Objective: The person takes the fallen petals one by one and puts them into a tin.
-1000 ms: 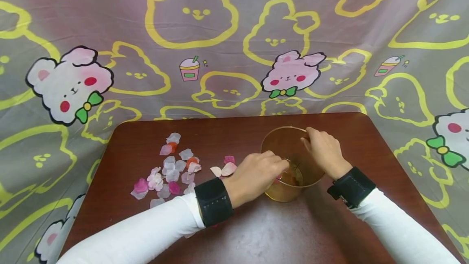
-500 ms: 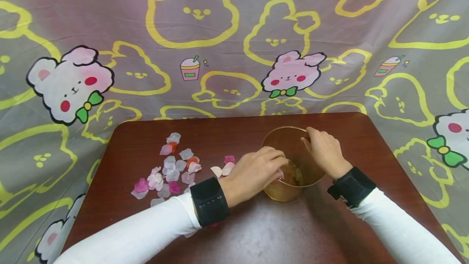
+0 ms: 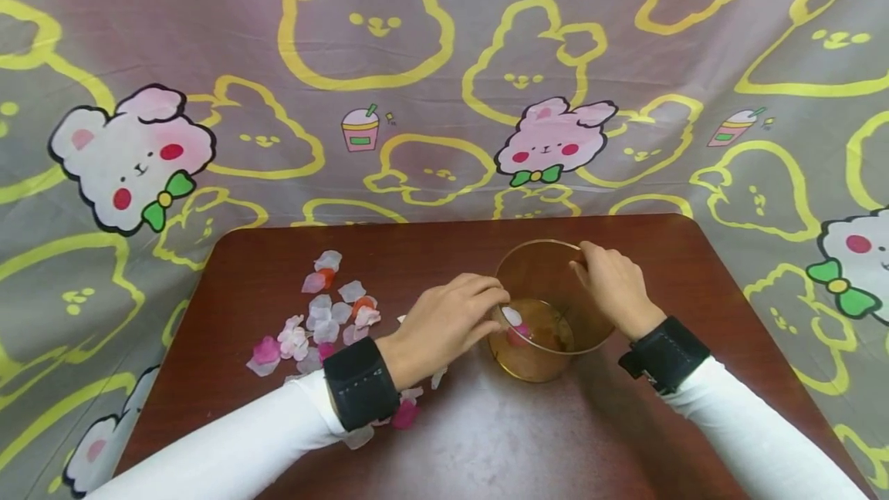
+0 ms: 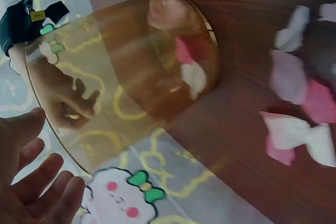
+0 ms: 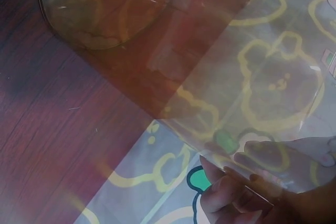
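Observation:
An amber see-through cylinder vase [image 3: 545, 272] stands on the table, its rim toward me. My right hand [image 3: 614, 290] pinches the right side of that rim; in the right wrist view its fingers [image 5: 226, 195] show at the clear wall. My left hand [image 3: 444, 320] is at the left rim with fingers [image 4: 50, 174] loosely bent and nothing between them. Inside the vase a white petal [image 4: 194, 78] and a pink petal [image 4: 184, 51] show in the left wrist view. Loose white, pink and orange petals [image 3: 322, 315] lie to the left.
The brown wooden table [image 3: 444, 245] ends at a patterned cloth [image 3: 430, 99] behind. More petals [image 3: 405, 412] lie below my left wrist, partly covered by the arm. Black bands [image 3: 667, 353] circle both wrists.
My left hand has drawn back left from over the vase, its fingers loosening. A white and a pink petal now show inside. The right hand has kept its place on the rim.

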{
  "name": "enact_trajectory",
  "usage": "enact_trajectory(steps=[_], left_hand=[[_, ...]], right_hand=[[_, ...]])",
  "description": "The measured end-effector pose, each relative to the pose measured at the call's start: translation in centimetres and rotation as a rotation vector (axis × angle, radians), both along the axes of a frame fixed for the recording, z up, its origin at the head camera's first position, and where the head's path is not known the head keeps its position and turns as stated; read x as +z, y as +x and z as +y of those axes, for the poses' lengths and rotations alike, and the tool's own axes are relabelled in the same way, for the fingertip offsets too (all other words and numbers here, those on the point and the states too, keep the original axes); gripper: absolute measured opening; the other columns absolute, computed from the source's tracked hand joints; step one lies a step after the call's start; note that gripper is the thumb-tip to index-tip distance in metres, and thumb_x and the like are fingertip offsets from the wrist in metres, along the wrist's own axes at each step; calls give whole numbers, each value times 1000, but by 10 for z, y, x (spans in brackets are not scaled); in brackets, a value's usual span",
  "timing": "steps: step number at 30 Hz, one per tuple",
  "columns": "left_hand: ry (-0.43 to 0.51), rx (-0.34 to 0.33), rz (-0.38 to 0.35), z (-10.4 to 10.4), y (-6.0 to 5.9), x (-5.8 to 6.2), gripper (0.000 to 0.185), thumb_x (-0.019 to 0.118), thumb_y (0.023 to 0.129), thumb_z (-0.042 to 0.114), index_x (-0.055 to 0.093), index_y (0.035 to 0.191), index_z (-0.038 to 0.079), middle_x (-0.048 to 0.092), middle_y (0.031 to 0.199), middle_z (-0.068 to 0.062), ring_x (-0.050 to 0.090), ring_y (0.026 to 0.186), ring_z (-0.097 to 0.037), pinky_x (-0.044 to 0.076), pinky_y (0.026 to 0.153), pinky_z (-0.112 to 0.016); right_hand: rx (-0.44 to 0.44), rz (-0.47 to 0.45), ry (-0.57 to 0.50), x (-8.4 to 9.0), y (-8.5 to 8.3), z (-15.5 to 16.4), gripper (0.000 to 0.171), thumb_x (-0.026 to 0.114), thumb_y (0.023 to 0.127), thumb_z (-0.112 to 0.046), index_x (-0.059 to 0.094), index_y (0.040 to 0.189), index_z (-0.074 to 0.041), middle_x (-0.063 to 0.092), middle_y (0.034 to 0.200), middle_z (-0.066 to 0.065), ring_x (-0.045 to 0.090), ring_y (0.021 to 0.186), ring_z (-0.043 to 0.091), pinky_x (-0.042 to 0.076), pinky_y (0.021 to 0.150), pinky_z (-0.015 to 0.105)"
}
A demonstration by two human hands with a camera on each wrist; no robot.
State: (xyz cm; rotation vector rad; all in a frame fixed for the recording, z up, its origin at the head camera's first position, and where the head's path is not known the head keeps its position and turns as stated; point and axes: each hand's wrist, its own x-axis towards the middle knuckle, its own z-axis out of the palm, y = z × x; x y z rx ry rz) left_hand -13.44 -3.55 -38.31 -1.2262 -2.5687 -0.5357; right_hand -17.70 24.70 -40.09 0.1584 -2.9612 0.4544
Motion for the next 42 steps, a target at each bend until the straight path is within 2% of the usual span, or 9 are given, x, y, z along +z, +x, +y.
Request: enact_trajectory(steps=[10, 15, 19, 23, 26, 29, 32, 34, 42], left_hand=[[-64, 169, -92, -58, 15, -24, 38, 78, 88, 32, 70, 121, 18, 70, 124, -2, 66, 117, -20, 58, 92, -38], [-100, 208, -173, -77, 23, -39, 40, 79, 87, 32, 70, 121, 14, 71, 121, -5, 68, 109, -22, 58, 92, -41], [-132, 227, -232, -92, 31, -47, 39, 80, 86, 32, 70, 119, 13, 72, 113, -3, 67, 97, -19, 60, 84, -38], [-157, 215, -287, -105, 38, -56, 29, 80, 87, 29, 72, 110, 13, 70, 97, 0, 60, 81, -10, 57, 71, -28], [-163, 185, -325, -115, 44, -64, 19, 80, 86, 27, 71, 99, 15, 64, 83, 6, 50, 72, -4, 48, 62, -21], [-188, 155, -388, -125, 50, -71, 15, 80, 87, 26, 67, 91, 18, 55, 75, 11, 43, 67, -1, 39, 59, -20], [-216, 136, -483, -134, 56, -78, 16, 79, 87, 27, 65, 88, 20, 51, 73, 12, 41, 66, 0, 36, 59, -21], [-236, 128, -513, -138, 59, -82, 19, 80, 86, 30, 63, 86, 22, 50, 72, 12, 41, 66, 0, 36, 60, -22], [-258, 89, -494, -147, 66, -96, 30, 87, 77, 25, 57, 80, 22, 46, 71, 15, 38, 64, -1, 35, 59, -23]], right_hand=[[-1, -3, 9, 0, 1, 0, 16, 65, 98, -16, 60, 89, -4, 60, 69, 11, 59, 61, 29, 43, 51, 40], [-15, -11, 14, -1, 1, 0, 16, 65, 98, -17, 60, 89, -5, 60, 69, 11, 59, 61, 29, 43, 52, 40], [-18, -22, 10, -3, 2, 1, 17, 64, 98, -17, 60, 89, -5, 58, 68, 11, 57, 60, 27, 41, 51, 38], [-14, -18, 6, -3, 4, 2, 17, 64, 98, -17, 60, 87, -5, 56, 66, 10, 56, 59, 27, 40, 50, 38], [-11, -6, 7, -3, 3, 2, 17, 64, 98, -17, 60, 87, -5, 56, 66, 10, 57, 59, 27, 40, 50, 38], [-10, -3, 9, -4, 2, 3, 17, 65, 98, -17, 60, 87, -5, 57, 67, 11, 58, 60, 28, 41, 50, 39], [-8, -2, 10, -3, 1, 2, 17, 65, 98, -17, 59, 87, -5, 58, 68, 11, 60, 61, 30, 43, 51, 40], [-7, 5, 11, -2, 0, 1, 17, 65, 97, -17, 60, 87, -5, 59, 68, 11, 60, 63, 31, 44, 51, 42], [-1, 8, 5, 0, 0, -1, 16, 65, 98, -16, 60, 89, -4, 58, 68, 12, 60, 62, 31, 43, 51, 42]])
